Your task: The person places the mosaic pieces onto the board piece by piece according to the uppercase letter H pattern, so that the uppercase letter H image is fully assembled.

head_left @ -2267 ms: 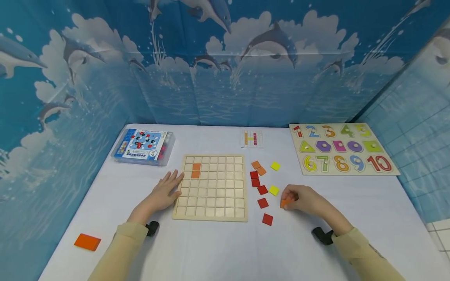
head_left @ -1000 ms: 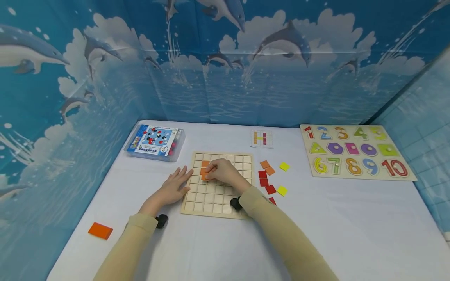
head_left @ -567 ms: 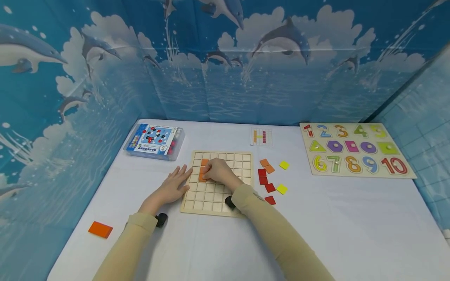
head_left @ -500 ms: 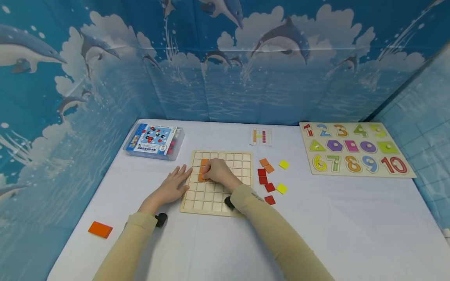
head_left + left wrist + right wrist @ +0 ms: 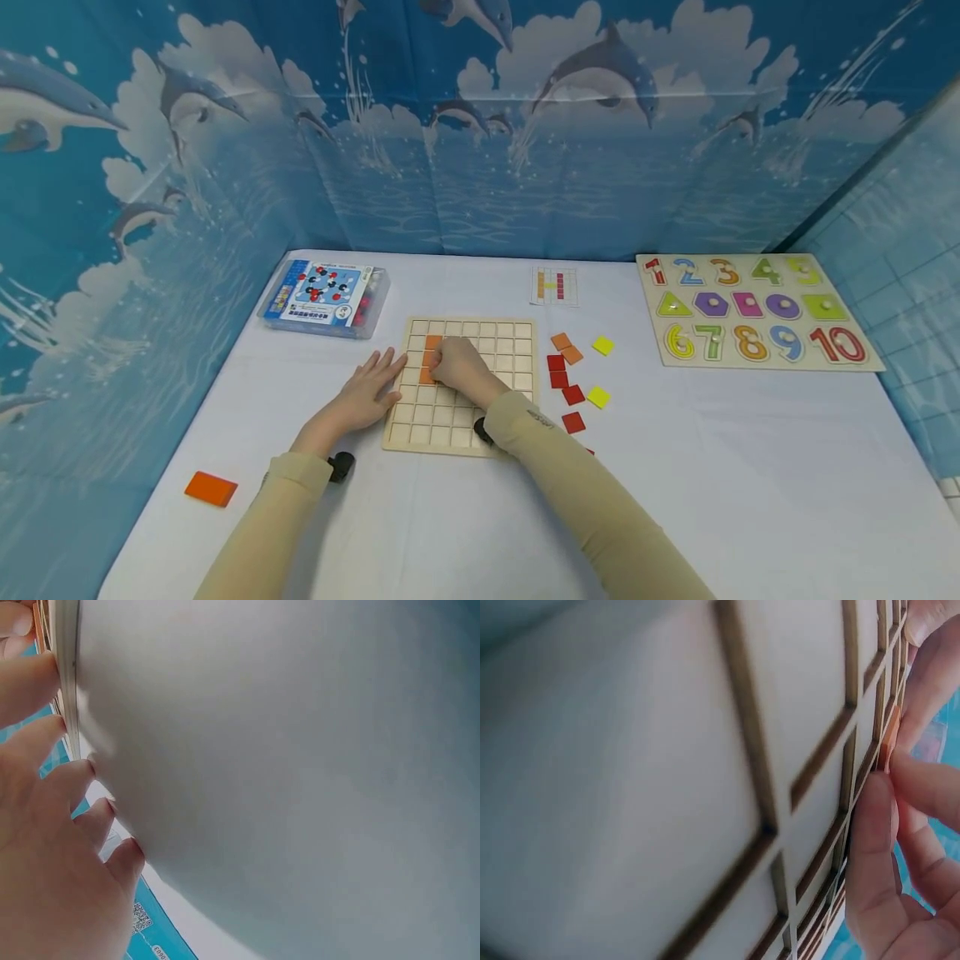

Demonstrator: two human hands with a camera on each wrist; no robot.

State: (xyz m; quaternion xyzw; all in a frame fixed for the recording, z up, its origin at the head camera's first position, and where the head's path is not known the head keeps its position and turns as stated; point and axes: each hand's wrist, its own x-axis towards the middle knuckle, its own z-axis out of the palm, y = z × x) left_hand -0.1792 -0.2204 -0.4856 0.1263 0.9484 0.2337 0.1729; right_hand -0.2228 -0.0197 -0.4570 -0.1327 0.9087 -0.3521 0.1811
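A wooden grid board (image 5: 450, 442) lies mid-table in the head view. Orange square tiles run down one of its columns near the upper left. My right hand (image 5: 467, 368) is over the board, pinching the lowest orange tile (image 5: 426, 377) of that column. In the right wrist view the thumb and fingers meet at this orange tile (image 5: 889, 739), which is right at the grid's surface. My left hand (image 5: 365, 395) rests with fingers spread against the board's left edge. In the left wrist view its fingertips (image 5: 56, 724) touch the side of the board (image 5: 69, 675).
Right of the board lie loose red tiles (image 5: 573, 394), orange tiles (image 5: 561, 342) and yellow tiles (image 5: 598, 397). A pattern card (image 5: 554, 287) is behind them. A number puzzle (image 5: 750, 312) stands back right, a plastic box (image 5: 322, 292) back left. An orange block (image 5: 211, 489) lies front left.
My right hand has carried an orange tile from the right of the table to the board, below the other orange tiles. Lately it barely moves. The left hand stays at the board's edge.
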